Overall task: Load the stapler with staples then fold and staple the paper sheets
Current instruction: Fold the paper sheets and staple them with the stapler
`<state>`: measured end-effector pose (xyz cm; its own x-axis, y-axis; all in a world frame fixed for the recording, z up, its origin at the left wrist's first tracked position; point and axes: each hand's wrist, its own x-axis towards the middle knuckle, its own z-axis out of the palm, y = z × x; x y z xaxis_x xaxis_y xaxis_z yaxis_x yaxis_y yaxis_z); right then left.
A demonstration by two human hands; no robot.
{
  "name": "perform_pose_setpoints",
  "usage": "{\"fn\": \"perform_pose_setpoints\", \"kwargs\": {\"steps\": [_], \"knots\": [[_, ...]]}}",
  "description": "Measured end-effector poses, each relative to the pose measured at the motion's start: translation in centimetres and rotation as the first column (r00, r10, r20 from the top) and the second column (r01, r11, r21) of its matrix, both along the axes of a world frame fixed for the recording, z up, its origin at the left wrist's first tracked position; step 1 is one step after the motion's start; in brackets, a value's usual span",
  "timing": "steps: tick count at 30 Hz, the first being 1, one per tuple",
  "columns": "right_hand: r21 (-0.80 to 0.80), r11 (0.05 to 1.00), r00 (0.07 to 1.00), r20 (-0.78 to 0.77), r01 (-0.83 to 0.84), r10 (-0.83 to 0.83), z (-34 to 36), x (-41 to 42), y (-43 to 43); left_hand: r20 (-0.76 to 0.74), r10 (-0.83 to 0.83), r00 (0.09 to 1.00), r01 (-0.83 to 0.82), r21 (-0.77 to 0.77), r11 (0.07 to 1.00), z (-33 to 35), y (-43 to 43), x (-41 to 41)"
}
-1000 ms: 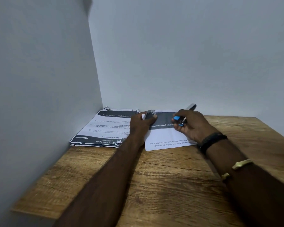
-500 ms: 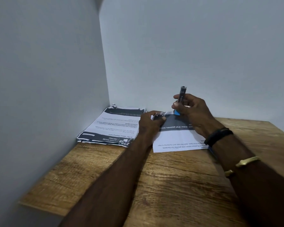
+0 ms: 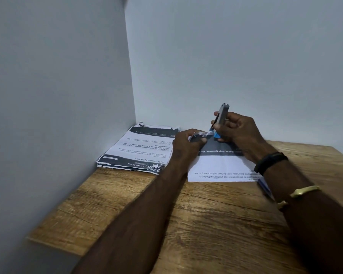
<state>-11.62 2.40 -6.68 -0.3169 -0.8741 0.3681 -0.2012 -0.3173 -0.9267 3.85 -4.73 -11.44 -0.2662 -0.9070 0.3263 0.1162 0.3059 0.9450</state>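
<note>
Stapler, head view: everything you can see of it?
The stapler is small, with a grey metal-looking arm and a blue plastic-looking end at the bottom. It stands nearly upright, top tipped slightly right, above the wooden table. The right hand grips its middle, fingers curled round it. Its blue end meets the crumpled far corner of the folded sheet, which the left hand pinches. Staples inside cannot be seen.

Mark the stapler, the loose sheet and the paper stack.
stapler (image 3: pixel 222 114): head view, on the upper end of its grey metal arm.
loose sheet (image 3: pixel 220 165): head view, on its white lower part.
paper stack (image 3: pixel 141 149): head view, on the middle of the top page.
</note>
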Motion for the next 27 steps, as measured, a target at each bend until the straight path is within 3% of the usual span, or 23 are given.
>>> {"fn": "perform_pose_setpoints", "kwargs": {"steps": [9, 14, 18, 27], "knots": [[-0.019, 0.999, 0.99, -0.139, -0.028, 0.025, 0.2, 0.0, -0.1, -0.046, -0.009, 0.999, 0.007, -0.036, 0.999, 0.1, 0.4, 0.0], [-0.052, 0.998, 0.988, -0.146, 0.045, -0.052, -0.1, 0.0, -0.7, -0.139, 0.067, 0.988, -0.042, 0.174, 0.984, 0.8, 0.6, 0.1], [-0.062, 0.995, 0.989, -0.113, 0.084, -0.091, -0.2, -0.1, -0.8, -0.26, -0.006, 0.966, 0.092, 0.319, 0.943, 1.2, 0.4, 0.5], [-0.056, 0.998, 0.991, -0.132, 0.012, -0.019, 1.0, 1.1, -0.2, -0.211, 0.014, 0.977, 0.003, 0.079, 0.997, 0.6, 0.1, 0.2]]}}
